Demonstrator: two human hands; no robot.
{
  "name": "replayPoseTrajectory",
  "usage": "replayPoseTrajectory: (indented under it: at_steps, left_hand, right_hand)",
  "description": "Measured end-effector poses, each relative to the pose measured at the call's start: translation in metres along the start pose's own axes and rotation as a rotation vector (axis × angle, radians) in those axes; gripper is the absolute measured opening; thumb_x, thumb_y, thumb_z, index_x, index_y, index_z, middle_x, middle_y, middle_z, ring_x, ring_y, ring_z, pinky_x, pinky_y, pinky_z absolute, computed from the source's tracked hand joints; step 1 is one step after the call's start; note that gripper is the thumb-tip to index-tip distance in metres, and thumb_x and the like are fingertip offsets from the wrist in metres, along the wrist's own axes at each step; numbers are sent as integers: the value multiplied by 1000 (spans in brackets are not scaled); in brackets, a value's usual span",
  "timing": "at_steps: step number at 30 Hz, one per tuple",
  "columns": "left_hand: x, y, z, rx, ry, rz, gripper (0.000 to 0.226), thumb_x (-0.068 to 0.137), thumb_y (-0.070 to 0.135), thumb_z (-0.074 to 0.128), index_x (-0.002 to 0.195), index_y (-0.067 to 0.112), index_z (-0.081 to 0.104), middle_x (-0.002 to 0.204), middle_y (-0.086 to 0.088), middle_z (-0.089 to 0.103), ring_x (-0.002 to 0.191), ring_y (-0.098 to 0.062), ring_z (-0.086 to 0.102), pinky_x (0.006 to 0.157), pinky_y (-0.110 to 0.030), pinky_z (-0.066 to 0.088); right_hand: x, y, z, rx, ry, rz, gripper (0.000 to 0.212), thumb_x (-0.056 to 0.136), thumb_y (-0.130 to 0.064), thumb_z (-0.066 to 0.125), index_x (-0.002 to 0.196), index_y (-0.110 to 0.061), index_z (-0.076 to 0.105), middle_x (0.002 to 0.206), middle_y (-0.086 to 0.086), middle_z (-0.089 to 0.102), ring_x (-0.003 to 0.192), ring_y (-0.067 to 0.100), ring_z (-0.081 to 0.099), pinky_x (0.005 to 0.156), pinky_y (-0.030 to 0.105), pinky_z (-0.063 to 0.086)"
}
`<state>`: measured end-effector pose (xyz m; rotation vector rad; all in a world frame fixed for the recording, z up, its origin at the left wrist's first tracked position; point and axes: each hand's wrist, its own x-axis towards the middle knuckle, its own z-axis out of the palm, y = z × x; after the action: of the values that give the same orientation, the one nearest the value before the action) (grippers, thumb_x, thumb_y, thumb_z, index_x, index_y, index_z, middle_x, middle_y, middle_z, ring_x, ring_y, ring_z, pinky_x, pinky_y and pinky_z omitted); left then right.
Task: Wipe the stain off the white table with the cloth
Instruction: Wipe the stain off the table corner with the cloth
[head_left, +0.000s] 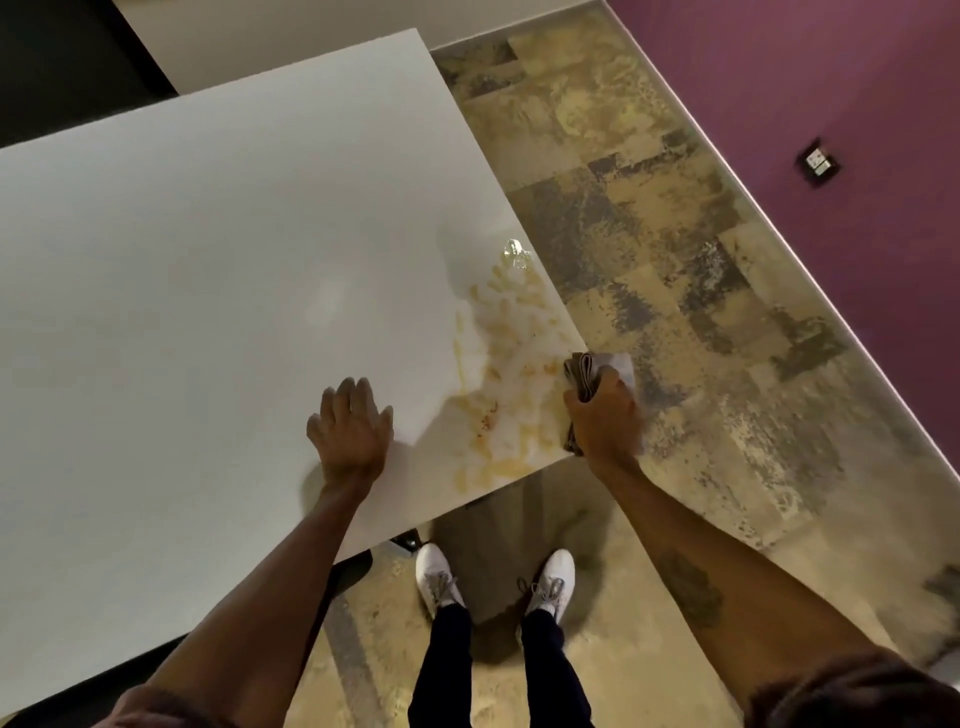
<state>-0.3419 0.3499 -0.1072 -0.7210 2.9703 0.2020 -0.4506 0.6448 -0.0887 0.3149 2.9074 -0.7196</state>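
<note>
The white table (208, 260) fills the left and middle of the view. A smeared yellow-orange stain (511, 374) spreads over its near right corner, with a small wet puddle (514, 255) at the right edge. My right hand (605, 415) grips a folded grey-brown cloth (584, 374) at the table's right corner, right beside the stain. Left of the stain, my left hand (350, 431) lies flat on the tabletop with its fingers spread and nothing in it.
Mottled tan and grey floor (675, 260) lies right of and below the table. A purple wall (831, 104) with a socket (819, 162) runs along the right. My feet in white shoes (439, 577) stand at the table's near edge.
</note>
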Motion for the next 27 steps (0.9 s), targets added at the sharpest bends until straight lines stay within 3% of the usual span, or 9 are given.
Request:
replayPoseTrajectory:
  at_steps: [3, 6, 10, 14, 18, 22, 27]
  left_hand:
    - [11, 5, 5, 14, 34, 1, 51, 100, 42, 49, 131, 3, 61, 131, -18, 62, 121, -40, 60, 85, -50, 50]
    - [21, 9, 9, 61, -8, -29, 51, 104, 45, 44, 135, 7, 57, 135, -14, 58, 125, -36, 56, 85, -48, 45]
    - [33, 10, 11, 107, 35, 2, 52, 106, 47, 41, 134, 7, 60, 134, -14, 60, 127, -36, 57, 85, -46, 46]
    - [44, 10, 16, 101, 68, 9, 53, 107, 47, 40, 140, 9, 58, 145, -14, 56, 138, -39, 50, 97, -53, 44]
    - [51, 12, 25, 63, 99, 13, 53, 105, 44, 49, 144, 10, 57, 151, -16, 52, 142, -42, 47, 105, -62, 42]
    - [53, 14, 42, -51, 42, -43, 59, 108, 44, 41, 158, 14, 36, 166, -13, 28, 155, -38, 22, 121, -64, 17]
    - [57, 17, 51, -16, 51, -80, 62, 108, 51, 26, 159, 17, 31, 167, -11, 27, 156, -36, 21, 123, -63, 14]
  right_hand:
    - [2, 1, 6, -41, 31, -28, 50, 82, -32, 70, 119, -4, 51, 104, 17, 66, 97, 37, 63, 78, 43, 54]
    - [0, 1, 9, -57, 30, -9, 58, 82, -37, 70, 125, -6, 47, 111, 17, 63, 103, 39, 61, 81, 45, 55]
    - [10, 2, 5, -233, 12, -126, 50, 84, -43, 67, 113, -4, 53, 102, 17, 67, 94, 36, 65, 74, 40, 55]
    - [21, -1, 2, -476, -18, -263, 43, 86, -46, 57, 100, -6, 61, 95, 13, 70, 92, 34, 66, 70, 38, 54]
    - [16, 7, 10, -311, 20, -198, 33, 89, -42, 55, 97, -11, 60, 91, 8, 69, 85, 29, 66, 69, 37, 53]
    - [12, 18, 22, -129, 111, -147, 24, 88, -39, 56, 87, -14, 55, 78, 6, 66, 74, 27, 64, 68, 35, 52]
    - [16, 21, 36, 29, 191, -123, 22, 88, -35, 53, 84, -13, 54, 74, 8, 64, 71, 30, 62, 66, 38, 53]
